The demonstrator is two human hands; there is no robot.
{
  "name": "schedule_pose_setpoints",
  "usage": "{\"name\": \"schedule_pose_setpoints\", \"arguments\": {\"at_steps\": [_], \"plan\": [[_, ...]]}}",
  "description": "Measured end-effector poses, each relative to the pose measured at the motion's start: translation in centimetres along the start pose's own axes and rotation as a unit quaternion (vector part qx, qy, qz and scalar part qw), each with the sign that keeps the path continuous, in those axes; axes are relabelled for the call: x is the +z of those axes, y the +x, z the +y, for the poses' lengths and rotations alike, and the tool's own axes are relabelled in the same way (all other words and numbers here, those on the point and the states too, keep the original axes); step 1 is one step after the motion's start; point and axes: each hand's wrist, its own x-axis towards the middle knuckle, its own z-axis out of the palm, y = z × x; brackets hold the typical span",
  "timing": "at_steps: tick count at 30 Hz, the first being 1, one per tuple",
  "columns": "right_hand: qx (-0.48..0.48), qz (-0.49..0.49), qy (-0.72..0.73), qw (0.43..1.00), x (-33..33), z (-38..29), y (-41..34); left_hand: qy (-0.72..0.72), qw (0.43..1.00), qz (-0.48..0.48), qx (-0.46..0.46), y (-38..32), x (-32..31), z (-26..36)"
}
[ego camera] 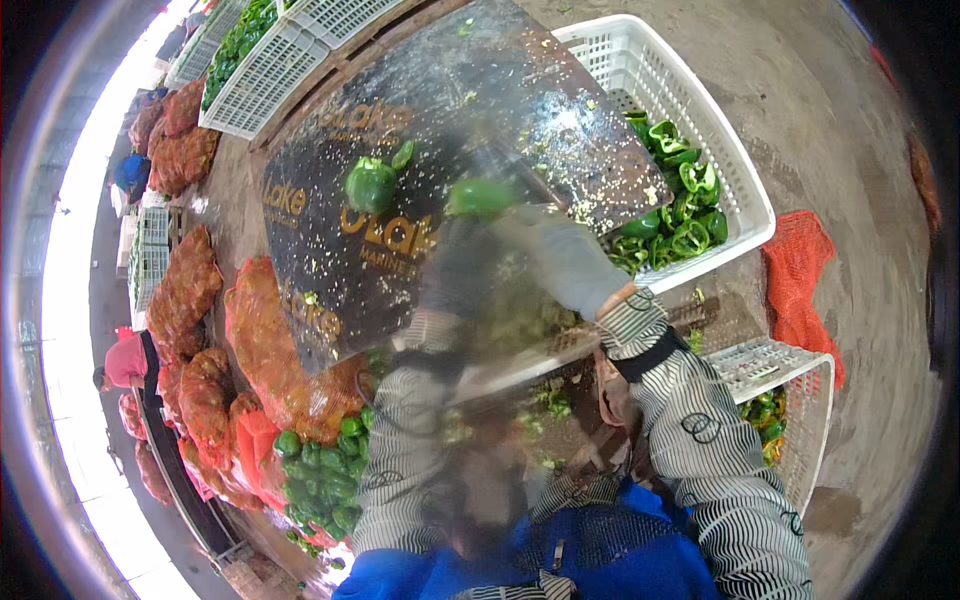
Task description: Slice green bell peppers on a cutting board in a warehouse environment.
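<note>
My left hand [463, 259], in a dark grey glove, reaches over a dark plywood board and is blurred. Its fingers are on a green bell pepper [481, 198], also blurred by motion. Close beside it, my right hand [566, 255] wears a light grey glove and reaches towards the same pepper. Blur hides the right fingers, so I cannot tell whether they hold anything. Left of the hands, another whole green bell pepper [371, 185] with its stem sits on the dark board [442, 97]. Pale seeds and green scraps are scattered over the board.
A white plastic crate [739, 172] at the right holds cut green peppers [686, 195]. Another crate [814, 420] and a red mesh sack [799, 262] lie nearer. Whole peppers [322, 472] and filled mesh sacks [292, 360] are at the left. A person [126, 361] is farther left.
</note>
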Motion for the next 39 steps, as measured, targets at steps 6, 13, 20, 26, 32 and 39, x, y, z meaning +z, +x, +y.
{"name": "schedule_pose_setpoints", "arguments": {"at_steps": [6, 13, 20, 26, 32, 39], "plan": [[-0.008, -0.099, -0.073, 0.992, 4.9, -1.2, 1.2, -0.018, 0.996, -0.08, -0.042, -7.4, -1.7, 1.6], [0.11, -0.109, -0.127, 0.98, 8.4, -0.6, 4.3, -0.107, 0.978, 0.14, -0.108, -14.2, 0.5, -1.5], [0.038, -0.094, 0.012, 0.995, 6.2, -7.7, 3.6, -0.1, 0.959, 0.197, -0.177, -15.6, -5.2, -2.2], [0.055, -0.201, 0.47, 0.858, 7.9, -9.2, 1.4, -0.778, 0.513, 0.254, -0.258, -15.0, -8.7, 2.7], [-0.07, -0.145, 0.404, 0.9, 9.0, -7.6, 1.7, -0.761, 0.536, 0.294, -0.219, -14.7, -6.8, 0.9], [-0.159, -0.009, -0.148, 0.976, 6.1, -9.8, 1.5, -0.484, 0.804, 0.215, -0.271, -13.7, -4.1, 0.7]]}}
